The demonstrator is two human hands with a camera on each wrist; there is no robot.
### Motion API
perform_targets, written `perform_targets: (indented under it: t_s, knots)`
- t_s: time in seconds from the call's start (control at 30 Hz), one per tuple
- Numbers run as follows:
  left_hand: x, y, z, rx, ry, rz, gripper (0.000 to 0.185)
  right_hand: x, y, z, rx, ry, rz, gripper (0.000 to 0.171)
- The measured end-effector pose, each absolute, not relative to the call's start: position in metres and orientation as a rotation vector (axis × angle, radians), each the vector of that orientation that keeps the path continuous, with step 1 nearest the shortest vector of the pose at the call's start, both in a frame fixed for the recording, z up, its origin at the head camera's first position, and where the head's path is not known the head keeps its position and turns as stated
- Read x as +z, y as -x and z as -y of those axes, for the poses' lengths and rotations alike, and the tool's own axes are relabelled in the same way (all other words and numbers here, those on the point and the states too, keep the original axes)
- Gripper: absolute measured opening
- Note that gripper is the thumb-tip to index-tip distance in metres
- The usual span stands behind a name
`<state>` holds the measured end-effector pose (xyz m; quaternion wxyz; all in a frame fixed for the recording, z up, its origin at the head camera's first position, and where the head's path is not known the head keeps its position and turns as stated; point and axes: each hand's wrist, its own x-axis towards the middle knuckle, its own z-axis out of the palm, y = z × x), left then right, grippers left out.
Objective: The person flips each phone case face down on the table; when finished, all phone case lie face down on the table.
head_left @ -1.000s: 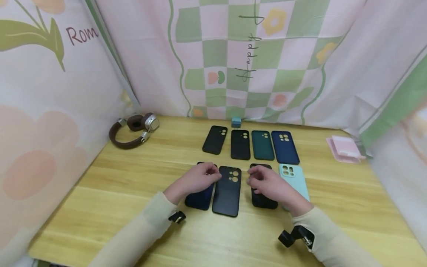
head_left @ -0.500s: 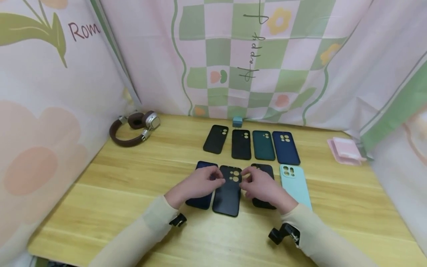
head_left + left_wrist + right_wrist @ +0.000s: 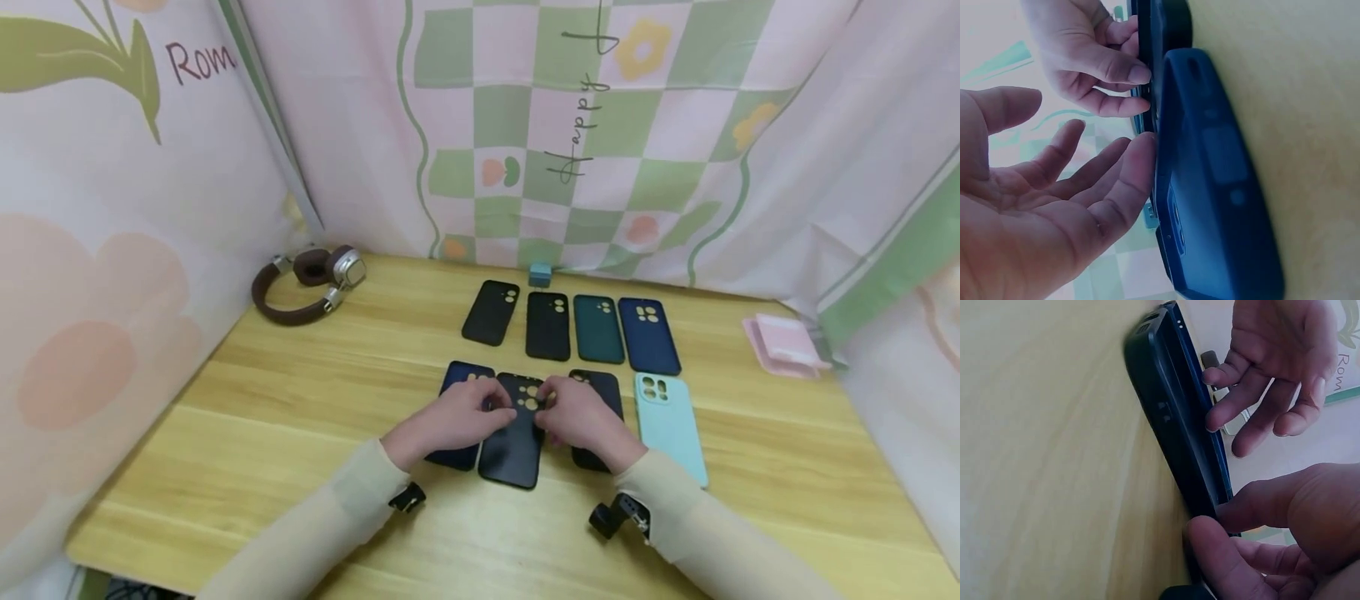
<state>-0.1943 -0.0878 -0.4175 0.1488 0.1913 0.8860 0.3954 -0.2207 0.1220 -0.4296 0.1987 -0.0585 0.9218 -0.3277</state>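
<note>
Both hands meet at the camera end of a flat black rubbery phone case [image 3: 513,433] lying on the wooden worktop [image 3: 300,433]. The left hand [image 3: 457,417] touches its edge with relaxed, released fingers [image 3: 1138,162], while the right hand [image 3: 577,417] pinches the opposite edge in its grip. Navy [image 3: 459,417], black [image 3: 600,392] and mint [image 3: 667,425] cases lie beside it.

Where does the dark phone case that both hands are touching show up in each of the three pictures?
Head view: the dark phone case lies in the middle of the near row, between the left hand and the right hand.
Left wrist view: only its thin edge shows at top centre, behind the blue case.
Right wrist view: it runs edge-on down the centre.
Shared landmark: the wooden table.
</note>
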Motion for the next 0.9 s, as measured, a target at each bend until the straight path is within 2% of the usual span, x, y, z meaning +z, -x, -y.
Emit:
perform_targets:
  t_s: [0.23,0.43,0.57,0.9]
  knots:
    - [-0.420,0.196,0.088,1.276,-0.506,-2.587,0.015,-0.427,0.221,-0.129,-0.991,0.147,-2.579,0.027]
    - [-0.420,0.195,0.090,1.306,-0.522,-2.602,0.028,-0.415,0.222,-0.138,-1.129,0.141,-2.576,0.029]
    - [-0.419,0.190,0.089,1.284,-0.582,-2.521,0.031,-0.411,0.223,-0.143,-1.254,0.103,-2.534,0.030]
    - [-0.422,0.187,0.083,1.428,-0.630,-2.529,0.018,-0.405,0.218,-0.147,-1.409,0.110,-2.455,0.031]
